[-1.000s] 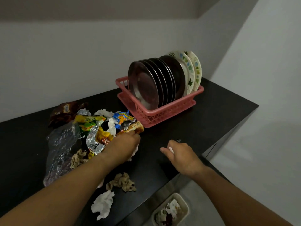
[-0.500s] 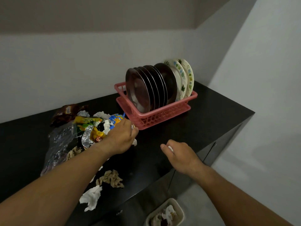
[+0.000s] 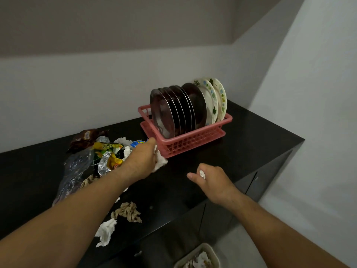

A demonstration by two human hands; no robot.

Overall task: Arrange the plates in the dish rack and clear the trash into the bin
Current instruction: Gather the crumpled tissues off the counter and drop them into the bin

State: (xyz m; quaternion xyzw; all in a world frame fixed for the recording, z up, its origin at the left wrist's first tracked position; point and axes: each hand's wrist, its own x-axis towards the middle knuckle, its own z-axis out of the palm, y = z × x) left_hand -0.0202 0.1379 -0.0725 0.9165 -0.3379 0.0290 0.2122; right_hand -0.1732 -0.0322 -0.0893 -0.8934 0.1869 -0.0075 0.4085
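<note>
A pink dish rack (image 3: 193,141) stands on the black counter (image 3: 251,144) with several steel plates (image 3: 166,113) and two patterned white plates (image 3: 212,101) upright in it. Left of it lies a heap of wrappers and foil (image 3: 104,153). My left hand (image 3: 144,159) grips a crumpled white tissue (image 3: 160,161) beside the rack's near corner. My right hand (image 3: 210,180) hovers over the counter's front part and pinches a small white scrap (image 3: 202,174). A pale bin (image 3: 201,258) with trash sits on the floor below the counter edge.
A brown crumpled paper (image 3: 127,210) and a white tissue (image 3: 106,231) lie near the counter's front edge. A clear plastic bag (image 3: 73,171) spreads at the left. White walls close in behind and to the right.
My left hand has pulled the white tissue out of the wrapper heap toward the rack's corner. My right hand has lifted a little, the white scrap showing between its fingers. The camera tilted up.
</note>
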